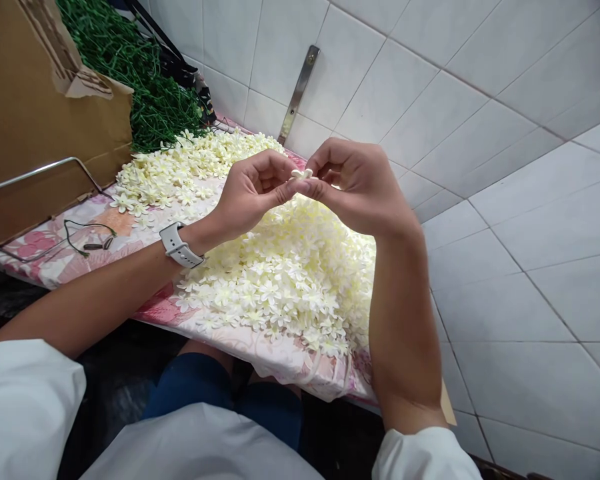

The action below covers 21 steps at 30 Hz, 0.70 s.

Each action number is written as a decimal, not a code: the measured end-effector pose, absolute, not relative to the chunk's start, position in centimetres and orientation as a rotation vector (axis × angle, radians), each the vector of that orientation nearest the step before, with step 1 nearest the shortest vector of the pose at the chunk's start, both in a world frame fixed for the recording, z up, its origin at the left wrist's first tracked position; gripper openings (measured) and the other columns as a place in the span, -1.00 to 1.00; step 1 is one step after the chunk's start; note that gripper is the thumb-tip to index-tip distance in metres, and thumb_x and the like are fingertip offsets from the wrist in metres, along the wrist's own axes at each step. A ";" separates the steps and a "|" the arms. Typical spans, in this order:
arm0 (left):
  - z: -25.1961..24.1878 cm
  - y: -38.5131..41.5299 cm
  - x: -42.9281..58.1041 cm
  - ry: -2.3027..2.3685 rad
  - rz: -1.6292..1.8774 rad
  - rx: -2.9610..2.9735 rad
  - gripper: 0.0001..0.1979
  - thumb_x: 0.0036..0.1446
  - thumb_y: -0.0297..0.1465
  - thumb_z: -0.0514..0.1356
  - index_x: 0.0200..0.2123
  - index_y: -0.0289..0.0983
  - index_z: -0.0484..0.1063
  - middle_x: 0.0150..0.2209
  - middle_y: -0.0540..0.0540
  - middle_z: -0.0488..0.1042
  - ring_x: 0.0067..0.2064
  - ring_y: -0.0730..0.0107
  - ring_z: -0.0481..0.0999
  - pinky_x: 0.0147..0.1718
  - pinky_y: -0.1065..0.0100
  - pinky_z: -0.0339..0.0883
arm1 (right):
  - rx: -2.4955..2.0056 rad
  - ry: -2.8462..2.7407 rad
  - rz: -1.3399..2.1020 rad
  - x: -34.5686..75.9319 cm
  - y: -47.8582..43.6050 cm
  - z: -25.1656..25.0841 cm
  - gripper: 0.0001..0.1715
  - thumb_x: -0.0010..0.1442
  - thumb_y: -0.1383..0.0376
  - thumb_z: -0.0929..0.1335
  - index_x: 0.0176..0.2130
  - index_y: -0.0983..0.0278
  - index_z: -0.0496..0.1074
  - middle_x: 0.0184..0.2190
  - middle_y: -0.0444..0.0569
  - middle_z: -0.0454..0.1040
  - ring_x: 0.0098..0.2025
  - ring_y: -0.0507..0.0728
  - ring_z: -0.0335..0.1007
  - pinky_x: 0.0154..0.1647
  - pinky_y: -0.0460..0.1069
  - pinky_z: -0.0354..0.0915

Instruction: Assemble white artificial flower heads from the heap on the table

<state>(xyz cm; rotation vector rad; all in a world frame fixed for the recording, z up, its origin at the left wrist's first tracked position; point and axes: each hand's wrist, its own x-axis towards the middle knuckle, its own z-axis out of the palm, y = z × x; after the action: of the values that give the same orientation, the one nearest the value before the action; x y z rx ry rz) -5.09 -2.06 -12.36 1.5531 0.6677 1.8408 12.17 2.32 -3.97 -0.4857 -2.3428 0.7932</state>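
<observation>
the left hand [253, 190] and the right hand [356, 187] are raised together in front of the person's chest, both curled inward; their fingertips pinch a small cream artificial flower [301, 174] from either side, holding it in the air between them, with the other fingers bent loosely; neither grip is wide open, and each has hold of only that one bloom; a pale smartwatch [180, 245] sits on the left wrist; beneath the hands lies a large heap of loose cream flowers [285, 283], and a second spread of them [180, 170] runs back toward the wall; both rest on a surface [55, 263] covered in pink floral cloth; a tangle of green wire [145, 80] lies beyond, beside a cardboard box [40, 113] with a metal wire frame [35, 175] leaning against it; a thin dark cable [87, 237] lies on the cloth near the frame; white wall tiles [505, 200] fill the right side, with a metal bracket [297, 93] fixed on them.
</observation>
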 end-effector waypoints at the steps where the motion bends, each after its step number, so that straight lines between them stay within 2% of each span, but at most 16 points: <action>1: -12.4 -2.0 -5.1 0.666 1.843 1.543 -0.66 0.01 -0.17 0.47 -0.35 -0.27 0.48 -0.40 0.02 0.52 -0.42 0.61 0.49 -0.44 0.50 0.41 | -0.480 -2.324 0.812 12.1 2.2 -4.0 -0.49 0.00 -0.16 0.55 -0.44 0.16 0.42 -0.47 -0.14 0.41 -0.41 0.06 0.30 -0.40 0.05 0.32; 5: -12.4 -2.1 -4.8 0.665 1.826 1.528 -0.65 0.05 -0.13 0.43 -0.37 -0.28 0.45 -0.46 0.05 0.45 -0.47 0.63 0.46 -0.46 0.50 0.39 | -0.468 -2.277 0.826 12.0 1.9 -4.0 -0.57 0.07 -0.08 0.55 -0.48 0.14 0.45 -0.49 -0.12 0.44 -0.43 0.09 0.30 -0.41 0.12 0.30; 11: -12.3 -2.3 -4.7 0.650 1.840 1.529 -0.63 0.04 -0.12 0.43 -0.31 -0.26 0.42 -0.43 0.07 0.46 -0.44 0.62 0.51 -0.45 0.50 0.41 | -0.585 -2.254 0.716 11.6 1.8 -4.1 -0.58 0.15 -0.10 0.48 -0.52 0.08 0.42 -0.53 -0.09 0.44 -0.40 0.15 0.29 -0.35 0.17 0.33; 17: -12.5 -1.9 -5.0 0.686 1.905 1.516 -0.67 0.08 -0.16 0.42 -0.28 -0.24 0.43 -0.40 0.04 0.51 -0.40 0.56 0.56 -0.40 0.47 0.48 | -0.574 -2.256 0.650 11.3 2.2 -4.7 -0.47 0.24 -0.15 0.39 -0.51 0.15 0.37 -0.55 -0.12 0.32 -0.45 0.08 0.22 -0.37 0.09 0.27; 21: -12.9 -1.3 -5.4 0.702 1.955 1.503 -0.69 0.09 -0.17 0.42 -0.30 -0.23 0.44 -0.38 0.03 0.54 -0.41 0.56 0.55 -0.42 0.47 0.49 | -0.566 -2.247 0.584 11.2 2.4 -4.8 -0.45 0.26 -0.15 0.38 -0.51 0.18 0.35 -0.54 -0.13 0.33 -0.46 0.05 0.23 -0.41 0.03 0.25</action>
<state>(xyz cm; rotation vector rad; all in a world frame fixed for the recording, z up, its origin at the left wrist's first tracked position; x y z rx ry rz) -5.37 -1.26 -12.88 1.5032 0.7023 1.9550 11.19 2.44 -4.79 -0.5663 -2.2467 0.5837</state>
